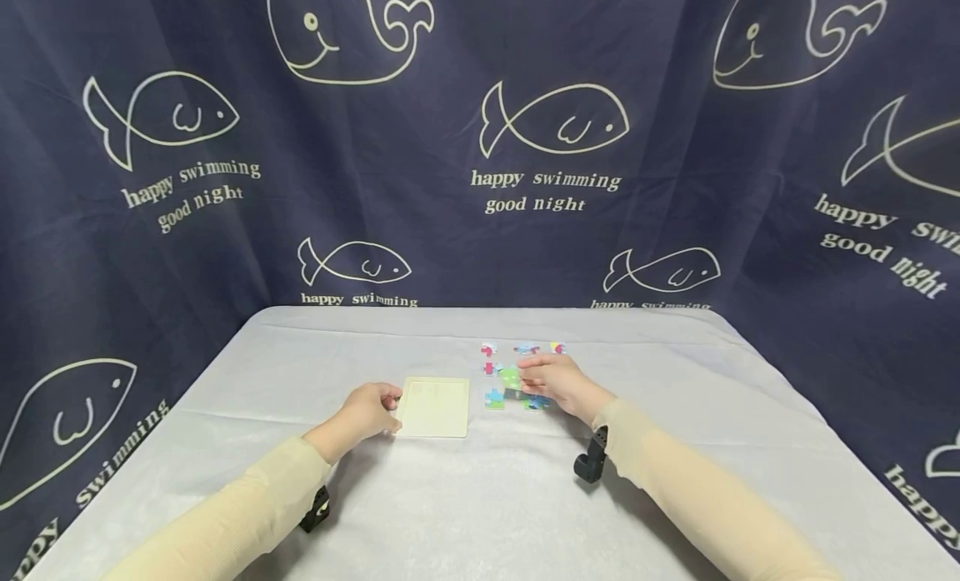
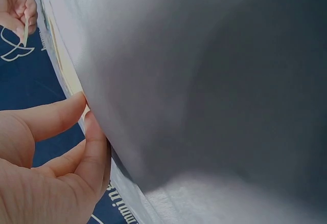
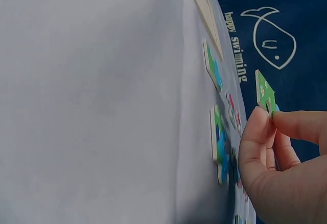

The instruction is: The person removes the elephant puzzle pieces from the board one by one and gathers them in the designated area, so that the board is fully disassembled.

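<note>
A shallow, square cream puzzle tray (image 1: 435, 408) lies flat on the table, its raised rim around a bare inside. My left hand (image 1: 367, 410) pinches its left edge between thumb and fingers. My right hand (image 1: 558, 381) holds a green jigsaw piece (image 3: 265, 91) by one end between thumb and fingertips, lifted above the table. Small white flower shapes show on its green face in the right wrist view. Beneath and around that hand lie more jigsaw pieces, among them a blue-and-green one (image 1: 494, 399) near the tray and another (image 1: 536, 403) partly under the fingers.
Along the back of the pieces are a pink-and-white one (image 1: 489, 348), a blue one (image 1: 527, 348) and a yellow-and-pink one (image 1: 558, 348). A pale grey cloth (image 1: 510, 498) covers the table. Behind it hangs a dark blue curtain (image 1: 450, 214) with fish drawings.
</note>
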### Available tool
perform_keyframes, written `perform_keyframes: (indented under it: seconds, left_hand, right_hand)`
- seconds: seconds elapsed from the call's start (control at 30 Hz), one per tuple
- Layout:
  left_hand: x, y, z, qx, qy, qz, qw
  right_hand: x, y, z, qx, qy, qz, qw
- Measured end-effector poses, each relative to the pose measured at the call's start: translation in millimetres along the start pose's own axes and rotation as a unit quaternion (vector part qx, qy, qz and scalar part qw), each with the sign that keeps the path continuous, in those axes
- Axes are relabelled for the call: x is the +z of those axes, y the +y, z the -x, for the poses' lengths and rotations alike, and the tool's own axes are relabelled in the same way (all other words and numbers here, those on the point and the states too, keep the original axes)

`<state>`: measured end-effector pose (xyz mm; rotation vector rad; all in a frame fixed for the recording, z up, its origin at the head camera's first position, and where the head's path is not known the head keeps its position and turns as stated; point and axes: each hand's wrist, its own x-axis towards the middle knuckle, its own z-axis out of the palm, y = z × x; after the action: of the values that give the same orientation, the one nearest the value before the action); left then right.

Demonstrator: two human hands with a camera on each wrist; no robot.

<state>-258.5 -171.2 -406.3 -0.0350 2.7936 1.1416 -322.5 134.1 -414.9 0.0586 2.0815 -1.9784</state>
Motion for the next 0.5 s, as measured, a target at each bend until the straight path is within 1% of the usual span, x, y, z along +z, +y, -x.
perform_keyframes:
  seconds: [0.13, 0.37, 0.5]
  left_hand:
    - [1.1, 0.5, 0.9, 0.001, 0.002, -0.002, 1.0000]
    - [1.7, 0.0, 1.4, 0.003, 0.005, -0.014, 0.9999]
    - [1.2, -1.8, 0.2, 0.005, 0.005, -0.010, 0.9999]
  right_hand:
    - [-7.5, 1.0, 4.4, 0.004, 0.008, -0.001, 1.0000]
    - [-22.3, 2.1, 8.1, 0.003, 0.000, 0.008, 1.0000]
    - [-29.7, 2.1, 9.9, 0.006, 0.003, 0.013, 0.9999]
